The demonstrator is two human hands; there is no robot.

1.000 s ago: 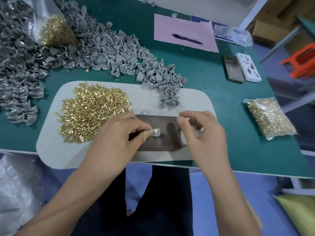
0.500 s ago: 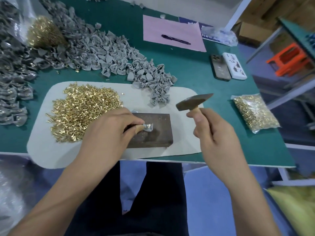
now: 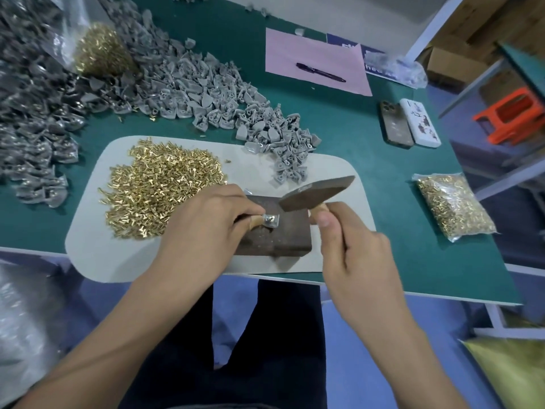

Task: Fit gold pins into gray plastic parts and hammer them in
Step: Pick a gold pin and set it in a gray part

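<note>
Left hand (image 3: 203, 228) pinches gray part (image 3: 269, 222) flat on dark block (image 3: 277, 231), steadying pin for strike. Right hand (image 3: 351, 246) grips hammer (image 3: 317, 191), head poised at part's 1 o'clock. Loose pins (image 3: 159, 190) heaped at block's 9 o'clock, within reach.

- Left hand (image 3: 203, 228) reaches forward, palm down, thumb and forefinger pinched together.
- Right hand (image 3: 351, 243) is fisted, thumb uppermost, forearm angled inward.

Operator's body, as I see it: left hand (image 3: 203, 228) and right hand (image 3: 351, 249), both ungloved, no rings; forearms bare, no sleeves in view; left thumb wrapped in tan tape; dark trousers (image 3: 265, 349) below.
</note>
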